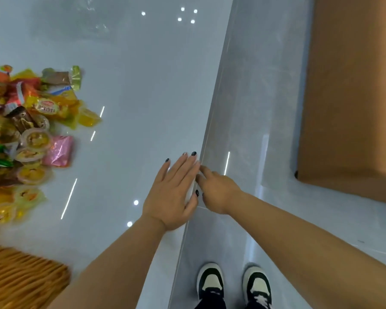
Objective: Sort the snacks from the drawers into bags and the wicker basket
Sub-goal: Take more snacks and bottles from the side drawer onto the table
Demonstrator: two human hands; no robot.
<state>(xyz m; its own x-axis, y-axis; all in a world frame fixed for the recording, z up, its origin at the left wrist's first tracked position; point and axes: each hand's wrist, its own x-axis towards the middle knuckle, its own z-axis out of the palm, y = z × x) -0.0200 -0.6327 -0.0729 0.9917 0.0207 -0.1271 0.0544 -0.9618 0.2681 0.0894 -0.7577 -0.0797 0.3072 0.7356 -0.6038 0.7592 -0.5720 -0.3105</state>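
My left hand (172, 192) lies flat with straight fingers at the right edge of the white glossy table (132, 85), pressing down a pale thin plastic piece (191, 190) that is mostly hidden under it. My right hand (218, 192) reaches in from beside the table and pinches that piece's edge with thumb and index finger, right against my left fingers. A heap of wrapped snacks and jelly cups (31, 130) covers the table's left side. The wicker basket (20, 275) shows at the bottom left corner.
Crumpled clear plastic (96, 23) lies at the far end of the table. A brown board or box (354, 97) stands on the grey floor to the right. My shoes (210, 282) are on the floor beside the table edge.
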